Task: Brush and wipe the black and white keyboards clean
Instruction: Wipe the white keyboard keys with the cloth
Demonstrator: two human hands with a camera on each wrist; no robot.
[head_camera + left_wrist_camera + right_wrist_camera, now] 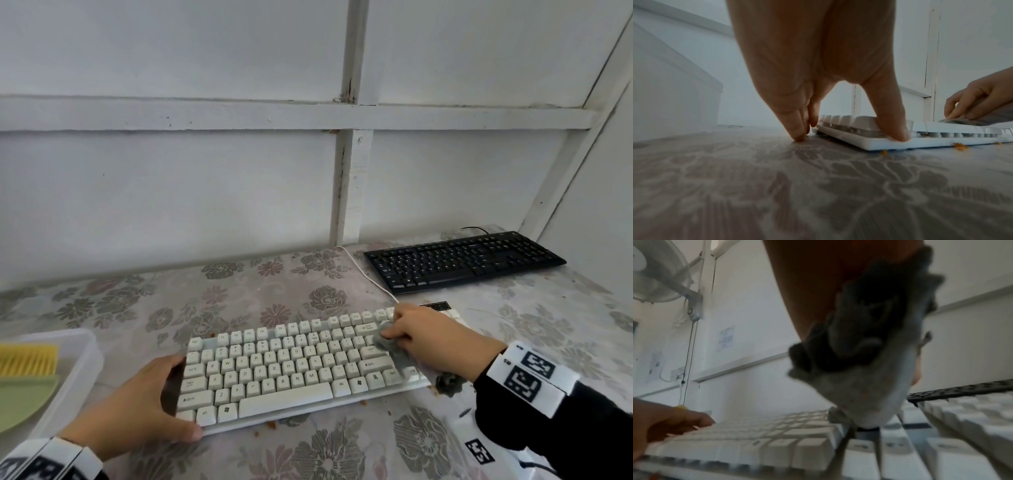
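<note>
The white keyboard (294, 370) lies on the flowered tablecloth in front of me. My left hand (161, 397) holds its left end: the thumb (892, 113) presses on the front edge and the fingertips (797, 133) touch the table beside the short side. My right hand (411, 337) grips a bunched grey cloth (385, 339) and presses it onto the keys near the right end. The cloth (859, 386) hangs below the palm and touches the white keys (807, 449). The black keyboard (462, 260) sits at the back right, untouched.
A clear plastic tray (85, 346) at the left holds a yellow brush (29, 359) and a green dustpan (24, 401). Orange crumbs (272, 425) lie along the white keyboard's front edge. Its white cable (366, 274) runs back to the wall.
</note>
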